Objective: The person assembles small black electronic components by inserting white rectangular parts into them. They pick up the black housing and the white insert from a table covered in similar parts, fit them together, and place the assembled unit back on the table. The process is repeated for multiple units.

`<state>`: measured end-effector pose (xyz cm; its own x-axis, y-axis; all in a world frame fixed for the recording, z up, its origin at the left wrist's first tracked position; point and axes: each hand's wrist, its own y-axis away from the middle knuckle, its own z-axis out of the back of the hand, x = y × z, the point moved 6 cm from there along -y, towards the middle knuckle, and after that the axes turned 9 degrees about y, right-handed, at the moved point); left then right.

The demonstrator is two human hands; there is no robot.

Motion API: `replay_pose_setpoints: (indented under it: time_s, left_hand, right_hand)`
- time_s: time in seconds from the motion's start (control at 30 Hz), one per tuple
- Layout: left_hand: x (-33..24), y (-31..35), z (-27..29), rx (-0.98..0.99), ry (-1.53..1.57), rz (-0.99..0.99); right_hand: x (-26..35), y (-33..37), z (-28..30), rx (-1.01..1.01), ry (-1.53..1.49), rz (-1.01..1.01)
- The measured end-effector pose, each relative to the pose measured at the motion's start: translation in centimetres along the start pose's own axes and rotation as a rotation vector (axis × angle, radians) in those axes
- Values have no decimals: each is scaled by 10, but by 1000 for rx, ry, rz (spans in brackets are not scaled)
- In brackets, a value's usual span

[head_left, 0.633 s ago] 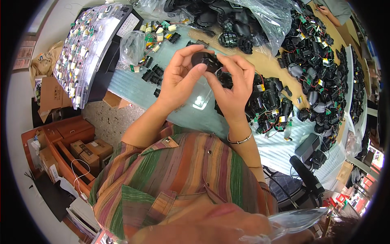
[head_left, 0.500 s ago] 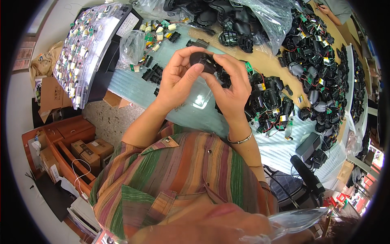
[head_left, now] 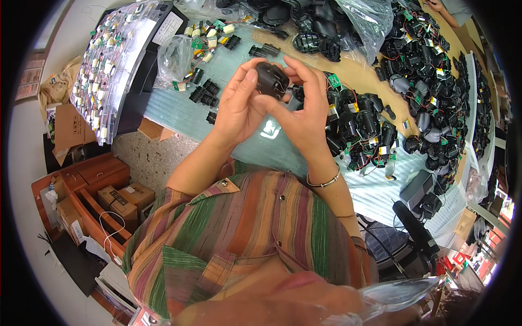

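Note:
A rounded black plastic housing (head_left: 271,80) with a cut-out on its right side is held up above the table between my two hands. My left hand (head_left: 237,106) is closed on its left side, thumb along the outer face. From the right, my right hand (head_left: 305,111) curls round it, thumb stretched under its lower edge and fingertips at the upper right. Just past my hands, a black two-barrelled part (head_left: 265,50) lies on the table. Several small black cylindrical parts (head_left: 204,93) lie left of my left hand. What sits inside the housing is hidden.
Beside my right hand is a heap of black housings with wires and green boards (head_left: 361,127); a larger pile (head_left: 429,92) lies farther right. Black shells under clear plastic (head_left: 364,24) fill the back. At left stands a tray of small wired parts (head_left: 109,65). A person's hand (head_left: 435,5) shows top right.
The housing has turned in my hands, from a dark round edge to a broader outer face. My left thumb has shifted up and left, and my right thumb now reaches below it.

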<state>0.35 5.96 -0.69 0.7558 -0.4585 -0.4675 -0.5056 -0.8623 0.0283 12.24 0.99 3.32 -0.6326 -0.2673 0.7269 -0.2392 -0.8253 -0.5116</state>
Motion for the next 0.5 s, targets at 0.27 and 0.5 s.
replay_pose_setpoints:
  time_s: [0.27,0.5]
  left_hand:
    - [5,-2,8,-6,56,108]
    - [3,3,12,22,-205,-123]
  right_hand:
    - [-5,1,-5,74,-174,-162]
    - [-14,6,-10,103,-297,-319]
